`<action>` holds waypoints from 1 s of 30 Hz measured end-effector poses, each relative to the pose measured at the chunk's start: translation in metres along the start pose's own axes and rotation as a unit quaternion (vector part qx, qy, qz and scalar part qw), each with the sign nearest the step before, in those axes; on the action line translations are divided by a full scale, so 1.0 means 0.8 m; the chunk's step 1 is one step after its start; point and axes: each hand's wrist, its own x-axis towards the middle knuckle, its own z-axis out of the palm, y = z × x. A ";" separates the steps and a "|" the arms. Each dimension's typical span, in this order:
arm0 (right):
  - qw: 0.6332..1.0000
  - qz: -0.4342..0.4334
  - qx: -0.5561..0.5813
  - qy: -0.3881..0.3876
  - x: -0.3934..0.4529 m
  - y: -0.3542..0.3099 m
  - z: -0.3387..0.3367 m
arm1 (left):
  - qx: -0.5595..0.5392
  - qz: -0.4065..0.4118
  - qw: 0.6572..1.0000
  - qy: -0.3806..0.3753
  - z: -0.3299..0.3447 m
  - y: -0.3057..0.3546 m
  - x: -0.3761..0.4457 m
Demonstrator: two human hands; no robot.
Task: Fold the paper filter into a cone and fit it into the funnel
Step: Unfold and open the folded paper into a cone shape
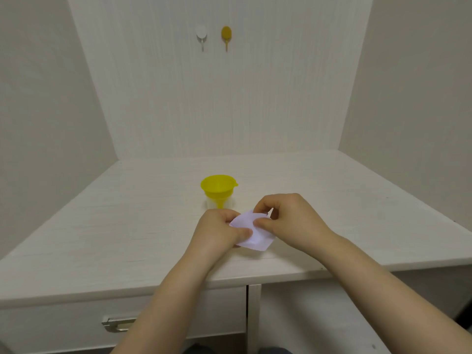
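Observation:
A white paper filter (pixel 258 240), folded into a wedge shape, is held just above the desk top near its front edge. My left hand (pixel 219 233) pinches its left side with the thumb on top. My right hand (pixel 288 221) grips its upper right part between thumb and fingers. A yellow funnel (pixel 217 186) stands upright behind the hands, its spout inside a small clear cup (pixel 229 202). The funnel holds nothing that I can see.
The white desk (pixel 127 213) has walls on the left, back and right. Two hooks, one white (pixel 201 37) and one yellow (pixel 226 37), hang on the back wall. A drawer with a metal handle (pixel 118 324) sits under the front edge.

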 end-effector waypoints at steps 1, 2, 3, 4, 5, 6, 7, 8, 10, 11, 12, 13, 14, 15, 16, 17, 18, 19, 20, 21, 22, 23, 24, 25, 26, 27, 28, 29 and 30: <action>1.000 -0.003 0.000 0.007 -0.001 0.000 0.001 | 0.002 -0.001 1.000 0.002 -0.001 0.000 0.000; 1.000 -0.008 0.004 0.011 -0.002 0.000 0.002 | 0.004 -0.001 1.000 0.006 -0.002 0.000 0.001; 1.000 -0.010 0.015 0.011 -0.002 0.000 0.001 | 0.006 0.001 1.000 0.009 -0.002 0.001 0.001; 0.999 -0.008 0.031 0.002 -0.003 -0.001 0.000 | 0.010 0.005 1.000 0.013 -0.003 0.001 0.000; 0.999 0.001 0.047 -0.014 -0.003 -0.001 -0.001 | 0.014 0.009 1.000 0.017 -0.003 0.002 -0.001; 0.998 0.014 0.054 -0.035 -0.003 -0.001 -0.003 | 0.019 0.015 1.000 0.020 -0.002 0.003 -0.001; 0.997 0.026 0.049 -0.056 -0.002 -0.001 -0.004 | 0.027 0.022 0.999 0.022 -0.002 0.003 -0.002; 0.996 0.034 0.038 -0.071 -0.001 -0.001 -0.004 | 0.035 0.032 0.999 0.024 -0.001 0.004 -0.002; 0.996 0.038 0.019 -0.077 0.001 -0.001 -0.001 | 0.053 0.048 0.997 0.028 0.000 0.005 -0.002; 0.997 0.039 0.012 -0.071 0.002 0.000 0.000 | 0.063 0.054 0.996 0.032 0.001 0.005 -0.002; 0.997 0.040 0.005 -0.061 0.002 0.000 0.002 | 0.075 0.062 0.994 0.040 0.002 0.005 -0.002; 0.998 0.042 -0.002 -0.050 0.002 0.000 0.004 | 0.087 0.068 0.993 0.049 0.003 0.005 -0.002; 0.998 0.045 -0.008 -0.041 0.002 0.000 0.006 | 0.097 0.074 0.991 0.058 0.004 0.005 -0.001; 0.998 0.048 -0.011 -0.032 0.002 0.000 0.008 | 0.103 0.079 0.989 0.067 0.005 0.005 -0.001; 0.998 0.054 -0.010 -0.025 0.003 -0.001 0.009 | 0.104 0.083 0.988 0.077 0.006 0.004 -0.001; 0.998 0.060 -0.004 -0.017 0.002 -0.001 0.010 | 0.104 0.085 0.987 0.087 0.007 0.003 -0.001; 0.998 0.065 0.004 -0.009 0.002 -0.001 0.012 | 0.103 0.085 0.986 0.096 0.008 0.003 -0.001; 0.997 0.070 0.013 -0.002 0.002 -0.001 0.013 | 0.100 0.085 0.986 0.104 0.009 0.002 -0.001; 0.997 0.073 0.023 0.006 0.002 -0.001 0.014 | 0.095 0.085 0.986 0.112 0.009 0.001 -0.001; 0.997 0.075 0.033 0.013 0.003 -0.001 0.015 | 0.090 0.084 0.986 0.117 0.010 0.000 -0.001; 0.996 0.075 0.042 0.020 0.004 0.000 0.015 | 0.083 0.085 0.986 0.118 0.010 0.000 0.000; 0.996 0.075 0.048 0.025 0.004 0.000 0.015 | 0.078 0.085 0.987 0.114 0.010 0.000 0.000; 0.995 0.074 0.052 0.028 0.005 0.000 0.016 | 0.077 0.084 0.988 0.108 0.010 0.001 0.000; 0.995 0.074 0.058 0.031 0.006 0.001 0.017 | 0.083 0.083 0.988 0.099 0.010 0.001 0.000; 0.994 0.073 0.067 0.035 0.006 0.001 0.018 | 0.093 0.082 0.988 0.091 0.011 0.002 0.000; 0.994 0.071 0.077 0.039 0.006 0.001 0.018 | 0.103 0.080 0.988 0.086 0.011 0.002 0.001; 0.993 0.069 0.086 0.040 0.005 0.001 0.019 | 0.110 0.077 0.987 0.086 0.011 0.002 0.001; 0.993 0.067 0.092 0.038 0.004 0.001 0.019 | 0.115 0.076 0.986 0.091 0.011 0.003 0.002; 0.993 0.065 0.097 0.033 0.004 0.002 0.019 | 0.117 0.076 0.985 0.098 0.010 0.002 0.004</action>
